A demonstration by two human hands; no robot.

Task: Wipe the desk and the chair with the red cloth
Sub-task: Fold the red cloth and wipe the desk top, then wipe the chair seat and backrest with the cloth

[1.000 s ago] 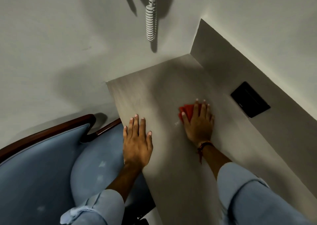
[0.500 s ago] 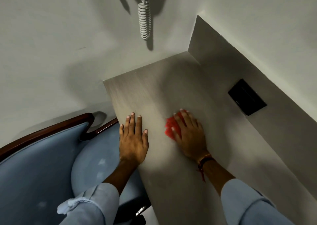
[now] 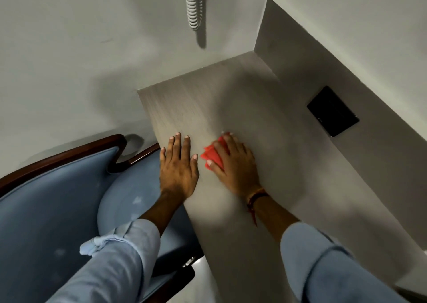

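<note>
A narrow pale wood-grain desk (image 3: pixel 231 90) runs from the wall corner toward me. My right hand (image 3: pixel 235 166) presses flat on the red cloth (image 3: pixel 211 156), a folded piece showing at the hand's left side, in the middle of the desk. My left hand (image 3: pixel 179 166) lies palm down, fingers apart, on the desk's left edge, just left of the cloth and holding nothing. The chair (image 3: pixel 57 198), blue upholstered with a dark wooden frame, stands at the left, its seat tucked partly under the desk.
A black wall plate (image 3: pixel 332 110) sits on the raised panel along the desk's right side. A white coiled cord (image 3: pixel 194 4) hangs on the wall above the desk's far end. White walls close in the desk at the back and left.
My right hand has slid the red cloth leftward across the desk, ending close beside my left hand. My left hand has stayed flat on the desk edge.
</note>
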